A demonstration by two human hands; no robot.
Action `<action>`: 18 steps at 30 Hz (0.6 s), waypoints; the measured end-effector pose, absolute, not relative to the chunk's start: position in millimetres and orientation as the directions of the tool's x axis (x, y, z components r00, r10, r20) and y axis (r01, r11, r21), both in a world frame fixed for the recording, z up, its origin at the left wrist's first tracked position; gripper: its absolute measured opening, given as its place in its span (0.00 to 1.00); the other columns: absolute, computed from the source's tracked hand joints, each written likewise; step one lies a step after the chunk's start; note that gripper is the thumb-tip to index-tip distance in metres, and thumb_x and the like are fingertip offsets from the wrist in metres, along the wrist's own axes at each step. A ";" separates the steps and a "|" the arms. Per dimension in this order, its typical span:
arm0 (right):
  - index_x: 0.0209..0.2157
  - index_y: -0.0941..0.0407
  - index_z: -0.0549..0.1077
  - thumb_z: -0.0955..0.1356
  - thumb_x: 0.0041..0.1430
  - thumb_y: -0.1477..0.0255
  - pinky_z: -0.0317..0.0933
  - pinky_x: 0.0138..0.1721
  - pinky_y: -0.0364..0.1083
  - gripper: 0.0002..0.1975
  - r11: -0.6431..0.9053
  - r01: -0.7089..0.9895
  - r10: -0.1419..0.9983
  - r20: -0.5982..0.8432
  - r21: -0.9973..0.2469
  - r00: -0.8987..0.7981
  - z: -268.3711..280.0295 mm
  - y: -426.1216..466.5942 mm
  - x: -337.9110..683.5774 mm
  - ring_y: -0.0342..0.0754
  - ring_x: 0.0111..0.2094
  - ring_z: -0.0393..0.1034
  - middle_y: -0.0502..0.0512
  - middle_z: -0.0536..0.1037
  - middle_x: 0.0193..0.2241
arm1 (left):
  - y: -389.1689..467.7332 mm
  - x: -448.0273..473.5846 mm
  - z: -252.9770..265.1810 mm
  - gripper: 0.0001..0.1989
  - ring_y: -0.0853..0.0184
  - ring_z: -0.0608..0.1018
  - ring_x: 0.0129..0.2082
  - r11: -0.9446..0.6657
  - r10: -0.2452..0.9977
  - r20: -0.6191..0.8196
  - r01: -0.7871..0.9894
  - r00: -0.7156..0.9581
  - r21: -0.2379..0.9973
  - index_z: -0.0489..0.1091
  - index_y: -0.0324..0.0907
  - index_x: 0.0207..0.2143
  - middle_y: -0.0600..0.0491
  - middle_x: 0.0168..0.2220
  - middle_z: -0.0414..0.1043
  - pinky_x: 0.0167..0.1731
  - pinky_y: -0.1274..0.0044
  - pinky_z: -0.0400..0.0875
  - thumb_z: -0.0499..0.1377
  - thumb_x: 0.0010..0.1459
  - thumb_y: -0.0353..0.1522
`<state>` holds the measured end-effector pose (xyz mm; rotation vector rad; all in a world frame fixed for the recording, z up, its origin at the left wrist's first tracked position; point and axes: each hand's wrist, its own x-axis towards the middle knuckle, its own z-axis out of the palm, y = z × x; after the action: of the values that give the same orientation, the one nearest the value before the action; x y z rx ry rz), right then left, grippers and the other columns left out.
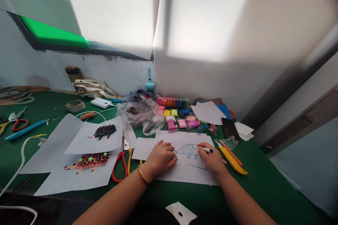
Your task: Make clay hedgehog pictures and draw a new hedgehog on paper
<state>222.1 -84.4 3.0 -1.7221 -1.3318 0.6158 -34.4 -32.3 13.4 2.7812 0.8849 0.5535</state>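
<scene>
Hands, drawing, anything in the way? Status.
Right hand holding pen at hedgehog drawing. Left hand flat on paper. Drawing mostly unobstructed; scissors left of left hand.

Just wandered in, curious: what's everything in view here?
Table: one, green, underneath
Paper: several sheets, white, on table
Drawing: one, blue, on centre paper
Pen: one, white and blue, on drawing
Hedgehog pictures: two, black and pinkish, left
Scissors: two pairs, red and yellow, left
Packets: many, mixed colours, behind drawing
Plastic bag: one, clear, back centre
Cloth bag: one, cream, back left
Bottle: one, dark, back left
Tub: one, light blue, back centre
Small box: one, white, left
Probable phone: one, black, right
Handled tool: one, yellow, right
Long tool: one, blue, far left
Window cover: count unclear, white, back
Left hand: one, bare, on paper
Right hand: one, bare, holding pen
</scene>
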 end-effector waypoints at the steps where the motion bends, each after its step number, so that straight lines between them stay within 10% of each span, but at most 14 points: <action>1: 0.36 0.54 0.77 0.64 0.55 0.61 0.64 0.36 0.47 0.15 -0.073 0.533 0.941 0.119 -0.843 0.317 2.8 -84.1 222.0 0.53 0.37 0.74 0.54 0.80 0.34 | -32.3 -34.4 13.4 0.06 0.62 0.72 0.48 -0.809 0.585 0.293 0.521 0.756 0.271 0.75 0.47 0.33 0.54 0.39 0.75 0.58 0.62 0.53 0.57 0.60 0.35; 18: 0.33 0.54 0.77 0.62 0.55 0.61 0.63 0.37 0.47 0.15 -0.053 0.556 0.944 0.140 -0.829 0.298 5.8 -86.0 220.4 0.54 0.36 0.73 0.55 0.80 0.32 | -32.8 -34.9 13.2 0.06 0.62 0.72 0.48 -0.812 0.581 0.309 0.516 0.753 0.272 0.75 0.47 0.33 0.53 0.39 0.75 0.58 0.62 0.54 0.57 0.60 0.35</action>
<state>220.4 -86.0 5.8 -1.7242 -1.3678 0.5797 -34.9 -32.8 13.2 2.7798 0.8771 0.5747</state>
